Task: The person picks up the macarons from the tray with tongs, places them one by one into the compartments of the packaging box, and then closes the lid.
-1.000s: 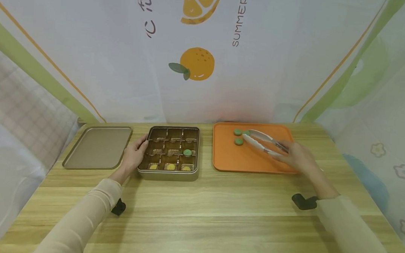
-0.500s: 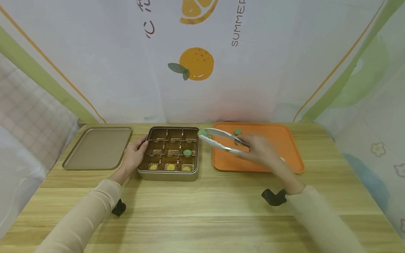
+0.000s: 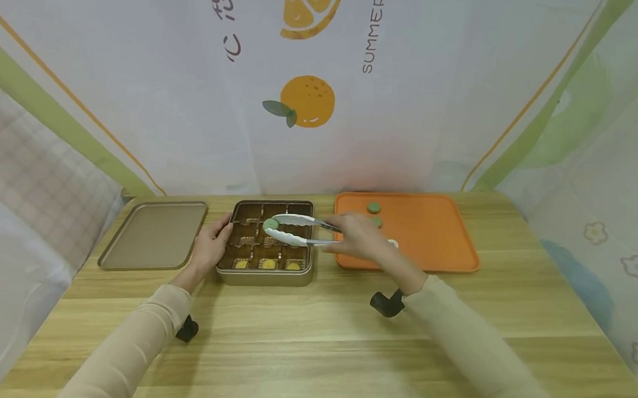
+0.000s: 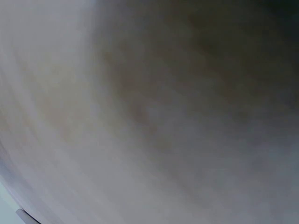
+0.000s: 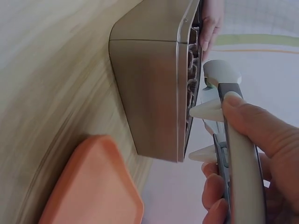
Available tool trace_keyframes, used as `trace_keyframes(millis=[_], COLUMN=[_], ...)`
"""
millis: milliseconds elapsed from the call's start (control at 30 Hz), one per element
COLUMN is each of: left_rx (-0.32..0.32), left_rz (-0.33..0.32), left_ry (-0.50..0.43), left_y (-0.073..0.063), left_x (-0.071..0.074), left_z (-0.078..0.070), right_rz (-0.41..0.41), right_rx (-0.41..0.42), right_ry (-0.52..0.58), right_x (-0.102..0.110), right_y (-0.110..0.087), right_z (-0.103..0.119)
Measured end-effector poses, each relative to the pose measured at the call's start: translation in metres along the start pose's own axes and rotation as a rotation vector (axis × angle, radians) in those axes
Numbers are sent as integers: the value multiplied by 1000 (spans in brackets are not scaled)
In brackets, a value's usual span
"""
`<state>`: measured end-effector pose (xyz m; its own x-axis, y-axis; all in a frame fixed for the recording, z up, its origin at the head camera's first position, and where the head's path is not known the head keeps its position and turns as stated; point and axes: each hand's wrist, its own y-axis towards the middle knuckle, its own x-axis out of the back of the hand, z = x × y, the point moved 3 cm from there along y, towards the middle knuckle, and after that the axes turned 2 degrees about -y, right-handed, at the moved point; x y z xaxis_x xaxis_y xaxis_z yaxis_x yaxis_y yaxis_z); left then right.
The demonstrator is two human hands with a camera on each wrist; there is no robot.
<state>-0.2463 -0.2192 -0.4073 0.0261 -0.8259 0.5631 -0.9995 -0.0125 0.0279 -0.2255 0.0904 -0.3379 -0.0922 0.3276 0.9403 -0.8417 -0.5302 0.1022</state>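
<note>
My right hand (image 3: pixel 360 236) grips a pair of white-tipped tongs (image 3: pixel 296 220), which pinch a green round macaron-like cookie (image 3: pixel 270 224) over the middle of a square tin box (image 3: pixel 264 278). Clear plastic compartments line the box. Three yellow cookies (image 3: pixel 268 264) lie in its front row. My left hand (image 3: pixel 209 244) rests along the box's left side, fingers at the rim. In the right wrist view, thumb and fingers close around the tong handles (image 5: pixel 245 172) beside the box wall (image 5: pixel 145 88). The left wrist view is only a blur.
An orange tray (image 3: pixel 424 233) stands right of the box with two green cookies (image 3: pixel 374 208) on it. A flat gold lid (image 3: pixel 157 233) lies to the left on the wooden table (image 3: pixel 291 352). A printed cloth (image 3: pixel 194 128) hangs behind.
My right hand has lifted one green cookie with the tongs from the orange tray and carried it left over the box. The left hand has stayed at the box.
</note>
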Motion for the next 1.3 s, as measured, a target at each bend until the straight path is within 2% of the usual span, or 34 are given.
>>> trace_keyframes(millis=[433, 733, 1033, 1300], left_rx=[1, -4, 1, 5], left_rz=[-2, 14, 8, 4], left_ry=[4, -26, -16, -29], left_y=[0, -1, 0, -1], left_x=[-1, -1, -1, -1], left_z=[0, -1, -1, -1], right_rz=[91, 138, 162, 139], right_rx=[-66, -35, -40, -61], right_ry=[-32, -95, -139, -103], right_x=[-6, 3, 7, 2], right_y=[19, 25, 26, 21], right_z=[9, 19, 23, 19])
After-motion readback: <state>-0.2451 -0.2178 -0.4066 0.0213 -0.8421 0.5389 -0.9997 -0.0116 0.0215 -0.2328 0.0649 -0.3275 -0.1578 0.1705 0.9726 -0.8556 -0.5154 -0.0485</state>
